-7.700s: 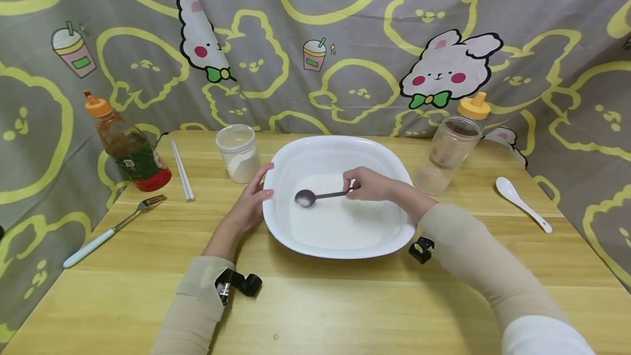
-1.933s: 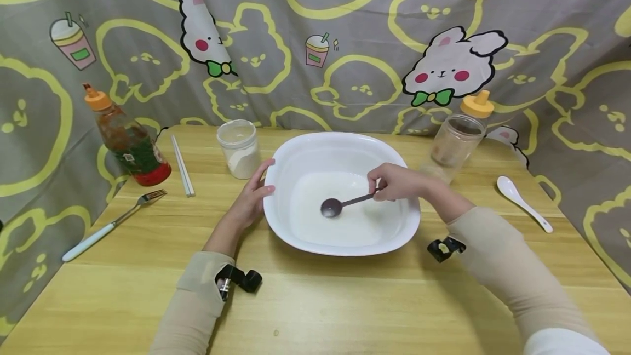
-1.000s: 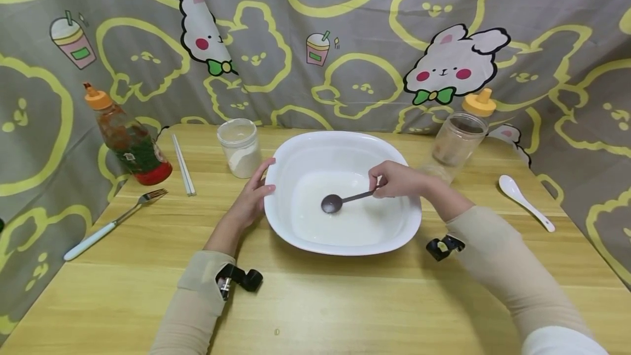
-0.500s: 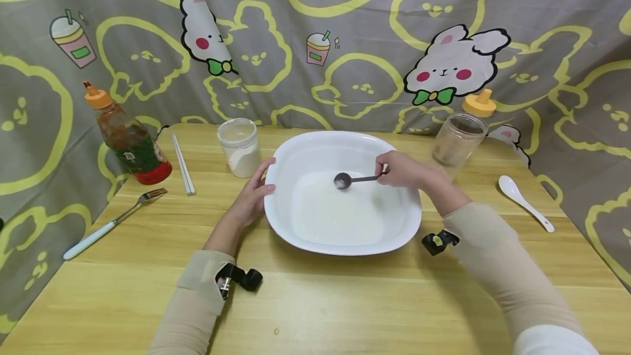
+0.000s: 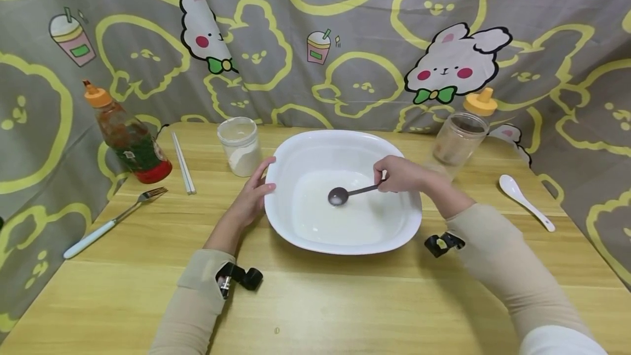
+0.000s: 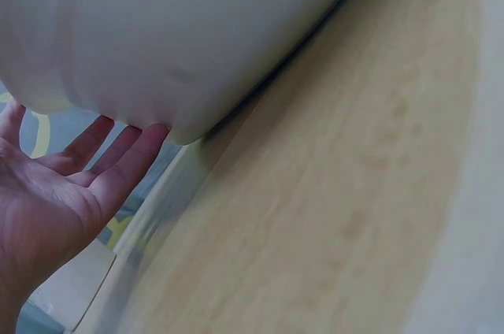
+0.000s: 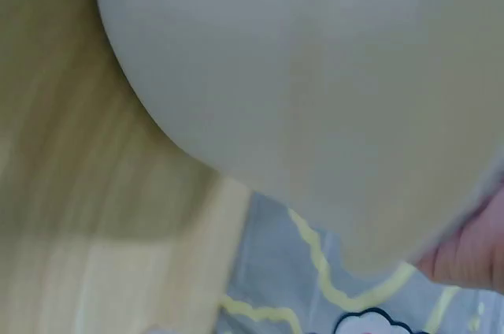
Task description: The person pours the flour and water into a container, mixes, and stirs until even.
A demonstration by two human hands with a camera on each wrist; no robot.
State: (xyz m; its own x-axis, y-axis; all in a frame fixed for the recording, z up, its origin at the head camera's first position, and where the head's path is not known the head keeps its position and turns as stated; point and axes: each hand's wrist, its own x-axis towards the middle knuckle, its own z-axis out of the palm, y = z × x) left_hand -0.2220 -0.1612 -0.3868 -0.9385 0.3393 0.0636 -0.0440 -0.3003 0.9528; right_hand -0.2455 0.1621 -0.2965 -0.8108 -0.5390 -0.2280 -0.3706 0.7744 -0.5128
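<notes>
From my head view I work in bright, even light that seems to fall from above, with a pale sheen on the wooden table (image 5: 315, 311), small glints on the milky liquid (image 5: 340, 226), soft shadows under the white basin (image 5: 340, 149) and my right sleeve (image 5: 508, 267), and wide-angle stretch tilting the sauce bottle (image 5: 133, 147) outward. Both wrist views are dimmer and greyer: my left hand (image 6: 59, 196) looks fairly clear against smeared wood grain, while at my right wrist the basin's shaded side is hazy.

A grey cloth with yellow cartoon outlines (image 5: 291, 78) hangs behind a pale wooden table (image 5: 345, 311).
</notes>
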